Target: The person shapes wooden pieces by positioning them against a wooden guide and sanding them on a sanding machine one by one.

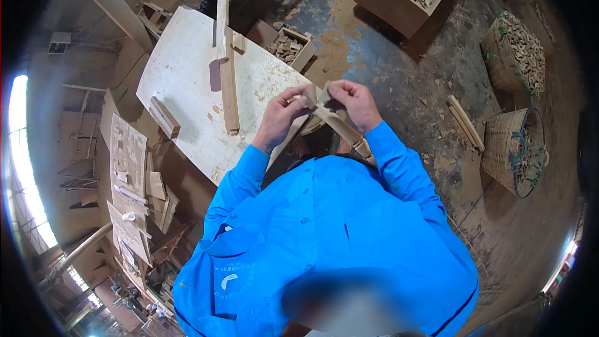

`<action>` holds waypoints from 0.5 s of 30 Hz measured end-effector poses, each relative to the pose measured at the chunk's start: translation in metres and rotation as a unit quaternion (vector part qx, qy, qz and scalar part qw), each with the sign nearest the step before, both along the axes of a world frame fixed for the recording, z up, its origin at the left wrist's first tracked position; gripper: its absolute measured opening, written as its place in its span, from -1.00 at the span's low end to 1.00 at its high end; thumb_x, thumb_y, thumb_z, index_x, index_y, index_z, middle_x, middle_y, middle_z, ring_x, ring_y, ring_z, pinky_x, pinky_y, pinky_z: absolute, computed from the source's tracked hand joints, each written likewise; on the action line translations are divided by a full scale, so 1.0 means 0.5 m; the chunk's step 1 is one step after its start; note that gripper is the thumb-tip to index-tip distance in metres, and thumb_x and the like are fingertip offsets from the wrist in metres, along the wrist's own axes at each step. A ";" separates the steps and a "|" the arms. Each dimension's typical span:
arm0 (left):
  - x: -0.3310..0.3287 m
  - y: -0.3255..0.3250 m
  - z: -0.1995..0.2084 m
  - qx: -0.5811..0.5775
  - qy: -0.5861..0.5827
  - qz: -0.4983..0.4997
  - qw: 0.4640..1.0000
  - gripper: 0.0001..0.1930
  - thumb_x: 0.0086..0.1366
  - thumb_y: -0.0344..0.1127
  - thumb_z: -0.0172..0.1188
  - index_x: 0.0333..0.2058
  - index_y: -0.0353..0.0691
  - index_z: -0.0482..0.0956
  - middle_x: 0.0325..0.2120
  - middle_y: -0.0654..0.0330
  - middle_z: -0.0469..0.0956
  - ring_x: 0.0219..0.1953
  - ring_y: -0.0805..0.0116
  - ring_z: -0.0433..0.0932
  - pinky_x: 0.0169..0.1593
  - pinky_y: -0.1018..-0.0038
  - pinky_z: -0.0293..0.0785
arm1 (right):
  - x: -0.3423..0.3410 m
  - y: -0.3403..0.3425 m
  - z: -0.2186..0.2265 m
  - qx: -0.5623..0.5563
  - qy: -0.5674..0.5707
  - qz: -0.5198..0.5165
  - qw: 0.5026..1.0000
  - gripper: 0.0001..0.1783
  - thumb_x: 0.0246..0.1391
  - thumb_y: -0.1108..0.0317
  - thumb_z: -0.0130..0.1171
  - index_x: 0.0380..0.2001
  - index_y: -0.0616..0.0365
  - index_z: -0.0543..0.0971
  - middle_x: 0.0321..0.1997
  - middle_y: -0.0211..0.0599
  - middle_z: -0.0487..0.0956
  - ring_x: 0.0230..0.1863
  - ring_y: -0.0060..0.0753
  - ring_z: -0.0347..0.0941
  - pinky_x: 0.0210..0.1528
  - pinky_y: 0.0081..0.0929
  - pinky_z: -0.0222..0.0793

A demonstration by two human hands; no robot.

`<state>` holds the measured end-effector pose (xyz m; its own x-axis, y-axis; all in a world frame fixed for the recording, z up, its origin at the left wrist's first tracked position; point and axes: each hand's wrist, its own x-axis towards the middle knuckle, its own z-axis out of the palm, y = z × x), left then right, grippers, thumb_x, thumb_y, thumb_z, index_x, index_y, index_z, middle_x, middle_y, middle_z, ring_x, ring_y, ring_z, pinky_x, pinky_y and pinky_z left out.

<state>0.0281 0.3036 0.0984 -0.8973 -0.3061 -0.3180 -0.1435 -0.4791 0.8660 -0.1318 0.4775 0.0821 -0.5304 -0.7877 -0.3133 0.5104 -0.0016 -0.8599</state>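
Note:
My left hand point(284, 117) is closed in a pinch beside the right edge of a pale worktable point(187, 68). Its fingertips grip a small tan piece point(311, 95), too small to tell wood from paper. Close by on the right, my right hand point(357, 106) pinches another small tan piece point(324, 93); whether the two pieces join I cannot tell. Just below the hands a narrow wooden strip point(337, 126) slants down toward my blue right sleeve. On the tabletop lies a long wooden guide rail point(229, 90), a small block against its side.
A wood block point(164, 117) lies on the table's left part. Beyond the table stands a small box of offcuts point(304, 56). A big wooden bin point(387, 1) and two woven baskets point(502, 150) point(496, 56) hold wood scraps on the right. Sticks point(465, 123) lie on the floor.

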 end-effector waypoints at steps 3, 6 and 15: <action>-0.009 0.011 -0.007 0.038 0.001 0.042 0.998 -0.59 0.53 -0.33 0.18 0.27 -0.36 0.49 0.09 0.11 0.62 0.06 0.34 0.64 0.20 0.27 0.61 | -0.011 -0.020 -0.004 -0.064 -0.118 -0.028 0.991 -0.70 0.43 0.18 0.22 -0.10 0.23 0.67 -0.23 -0.32 0.72 -0.27 -0.50 0.65 -0.21 -0.50 0.59; -0.016 0.030 -0.001 0.063 -0.001 0.058 0.996 -0.58 0.54 -0.33 0.16 0.28 -0.39 0.46 0.09 0.09 0.61 0.07 0.33 0.64 0.18 0.31 0.62 | -0.020 -0.022 0.018 -0.075 -0.125 -0.073 0.987 -0.75 0.43 0.20 0.20 -0.11 0.19 0.65 -0.24 -0.29 0.72 -0.27 -0.45 0.67 -0.21 -0.45 0.61; 0.054 0.022 -0.039 0.041 -0.059 0.111 0.991 -0.57 0.57 -0.35 0.09 0.31 -0.38 0.41 0.18 0.07 0.55 0.14 0.27 0.60 0.19 0.33 0.62 | -0.099 0.072 -0.099 0.118 0.027 -0.062 0.991 -0.72 0.40 0.18 0.25 -0.02 0.14 0.68 -0.31 -0.45 0.66 -0.35 -0.61 0.56 -0.29 -0.54 0.53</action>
